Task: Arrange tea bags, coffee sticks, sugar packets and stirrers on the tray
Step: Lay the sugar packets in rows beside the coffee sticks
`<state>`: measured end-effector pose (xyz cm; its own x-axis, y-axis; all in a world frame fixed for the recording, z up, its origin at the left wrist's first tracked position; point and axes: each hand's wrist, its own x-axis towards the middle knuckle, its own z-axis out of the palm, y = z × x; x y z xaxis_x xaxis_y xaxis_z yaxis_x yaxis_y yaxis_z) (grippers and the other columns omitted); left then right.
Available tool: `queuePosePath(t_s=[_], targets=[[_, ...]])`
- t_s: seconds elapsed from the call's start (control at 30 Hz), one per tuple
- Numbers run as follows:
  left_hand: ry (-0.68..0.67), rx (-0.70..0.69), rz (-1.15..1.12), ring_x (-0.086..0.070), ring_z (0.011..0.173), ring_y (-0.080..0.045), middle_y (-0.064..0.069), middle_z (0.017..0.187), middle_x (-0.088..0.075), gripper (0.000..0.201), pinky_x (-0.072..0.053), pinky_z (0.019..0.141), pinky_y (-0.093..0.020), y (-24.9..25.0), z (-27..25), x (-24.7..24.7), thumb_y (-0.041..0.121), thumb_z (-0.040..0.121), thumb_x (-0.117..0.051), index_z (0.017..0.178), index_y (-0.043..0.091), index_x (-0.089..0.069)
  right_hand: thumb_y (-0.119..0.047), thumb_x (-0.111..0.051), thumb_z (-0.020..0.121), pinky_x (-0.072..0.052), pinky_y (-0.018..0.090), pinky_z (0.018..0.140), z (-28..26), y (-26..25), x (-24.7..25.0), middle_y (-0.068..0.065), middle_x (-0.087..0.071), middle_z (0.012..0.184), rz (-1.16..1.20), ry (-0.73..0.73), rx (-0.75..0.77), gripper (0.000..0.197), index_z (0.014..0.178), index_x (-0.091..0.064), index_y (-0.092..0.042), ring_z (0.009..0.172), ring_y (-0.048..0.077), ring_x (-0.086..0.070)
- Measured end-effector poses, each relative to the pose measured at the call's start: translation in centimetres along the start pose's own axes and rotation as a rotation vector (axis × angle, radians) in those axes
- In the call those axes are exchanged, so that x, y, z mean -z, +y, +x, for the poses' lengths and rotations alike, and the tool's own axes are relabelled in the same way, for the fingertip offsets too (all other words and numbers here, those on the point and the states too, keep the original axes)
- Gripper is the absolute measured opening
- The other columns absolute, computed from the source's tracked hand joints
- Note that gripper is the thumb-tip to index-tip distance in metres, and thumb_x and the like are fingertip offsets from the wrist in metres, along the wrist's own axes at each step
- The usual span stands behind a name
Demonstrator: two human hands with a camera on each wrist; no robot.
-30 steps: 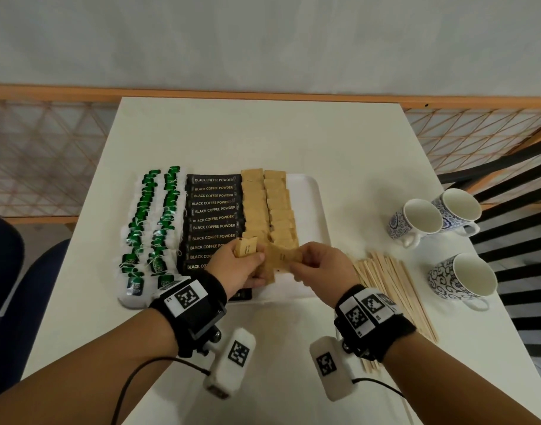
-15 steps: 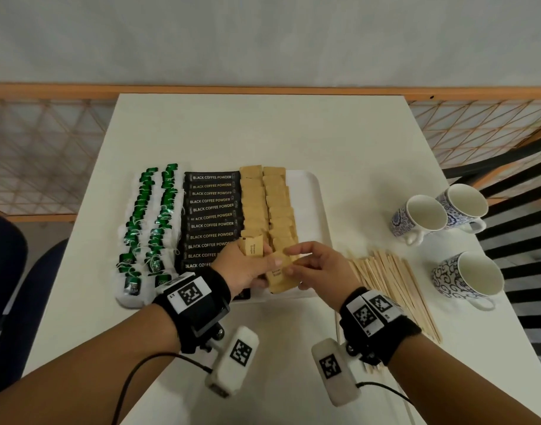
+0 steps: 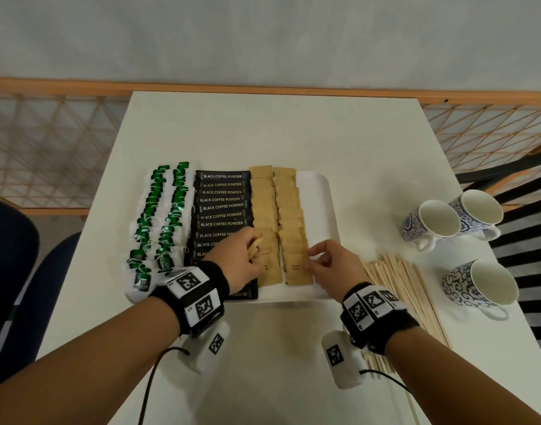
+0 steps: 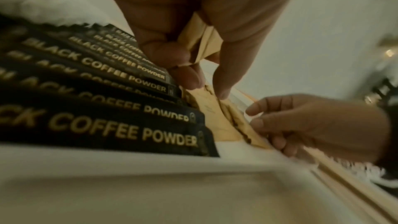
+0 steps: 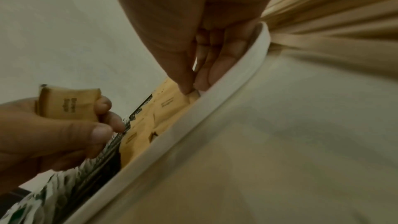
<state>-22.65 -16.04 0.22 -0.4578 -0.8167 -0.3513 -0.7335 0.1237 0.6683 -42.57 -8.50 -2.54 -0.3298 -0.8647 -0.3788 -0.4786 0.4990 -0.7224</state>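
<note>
The white tray holds green-tagged tea bags at its left, black coffee sticks beside them, then two columns of brown sugar packets. My left hand hovers over the near end of the left sugar column and grips a few sugar packets between thumb and fingers. My right hand is low at the near end of the right column, where thumb and forefinger pinch the right edge of the nearest sugar packet, which lies flat. The wooden stirrers lie in a loose pile on the table right of the tray.
Three blue-patterned white cups stand at the table's right edge beyond the stirrers. A bare strip of tray runs right of the sugar columns. A wooden lattice rail lines the far edge.
My right hand drew one sugar packet away from the left hand's stack and laid it at the near end of the right column. The hands moved apart and lower.
</note>
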Motion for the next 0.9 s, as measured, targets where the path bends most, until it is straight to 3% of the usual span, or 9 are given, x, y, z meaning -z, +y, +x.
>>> queuePosePath(t_s=[0.13,0.27,0.37,0.47,0.6,0.7,0.9], targets=[[-0.045,0.004,0.249,-0.049,0.081,-0.012,0.006,0.101,-0.04,0.047,-0.041,0.069,-0.026,0.9,0.5,-0.4,0.034,0.075,-0.075,0.103,0.025,-0.039,-0.026,-0.065,0.085,-0.057,0.035,0.068,0.0,0.1,0.0,-0.003,-0.062,0.066,0.025,0.008,-0.007,0.008,0.088,-0.059,-0.03,0.064,0.017,-0.063],[-0.03,-0.023,0.383,-0.053,0.088,-0.016,0.001,0.112,-0.04,0.062,-0.052,0.078,-0.036,1.0,0.8,-1.0,0.042,0.072,-0.077,0.115,0.019,-0.038,-0.024,-0.064,0.085,-0.055,0.03,0.065,-0.2,0.1,0.1,-0.007,-0.061,0.066,0.023,0.003,0.001,0.008,0.092,-0.061,-0.028,0.063,0.012,-0.06],[-0.026,-0.028,0.396,-0.05,0.086,-0.015,0.001,0.111,-0.04,0.058,-0.05,0.075,-0.033,1.0,0.8,-1.2,0.041,0.074,-0.075,0.112,0.018,-0.038,-0.025,-0.062,0.086,-0.045,0.018,0.056,-0.5,-0.1,0.2,-0.009,-0.058,0.067,-0.014,0.013,0.03,0.008,0.094,-0.061,-0.028,0.06,0.005,-0.054],[-0.017,-0.052,0.365,-0.049,0.085,-0.014,0.002,0.109,-0.041,0.052,-0.046,0.07,-0.029,1.1,0.8,-1.2,0.04,0.076,-0.073,0.108,0.02,-0.038,-0.027,-0.061,0.087,-0.04,0.014,0.053,-0.8,-0.2,0.2,-0.009,-0.057,0.068,-0.046,0.009,0.053,0.007,0.094,-0.061,-0.029,0.058,0.004,-0.051],[-0.004,-0.069,0.317,-0.047,0.078,-0.013,0.005,0.097,-0.044,0.033,-0.042,0.067,-0.03,1.1,0.8,-0.9,0.027,0.082,-0.065,0.098,0.022,-0.037,-0.026,-0.061,0.087,-0.05,0.022,0.059,-0.9,-0.5,0.4,-0.004,-0.063,0.076,-0.017,0.011,0.058,0.006,0.091,-0.062,-0.03,0.064,0.008,-0.057],[0.011,-0.051,0.273,-0.056,0.075,-0.016,0.002,0.086,-0.057,0.024,-0.049,0.068,-0.035,0.7,0.7,-0.5,0.019,0.088,-0.057,0.107,0.021,-0.042,-0.025,-0.061,0.087,-0.058,0.033,0.067,-0.8,-1.1,0.5,-0.002,-0.066,0.077,0.053,-0.011,0.045,0.007,0.088,-0.064,-0.031,0.068,0.015,-0.064],[-0.002,-0.046,0.258,-0.058,0.077,-0.019,0.002,0.086,-0.057,0.028,-0.05,0.071,-0.036,0.1,0.1,-0.5,0.023,0.087,-0.062,0.101,0.025,-0.037,-0.032,-0.058,0.089,-0.056,0.029,0.065,-0.7,-2.1,-0.1,-0.012,-0.066,0.082,-0.023,-0.075,0.056,0.009,0.093,-0.067,-0.032,0.068,0.009,-0.064]])
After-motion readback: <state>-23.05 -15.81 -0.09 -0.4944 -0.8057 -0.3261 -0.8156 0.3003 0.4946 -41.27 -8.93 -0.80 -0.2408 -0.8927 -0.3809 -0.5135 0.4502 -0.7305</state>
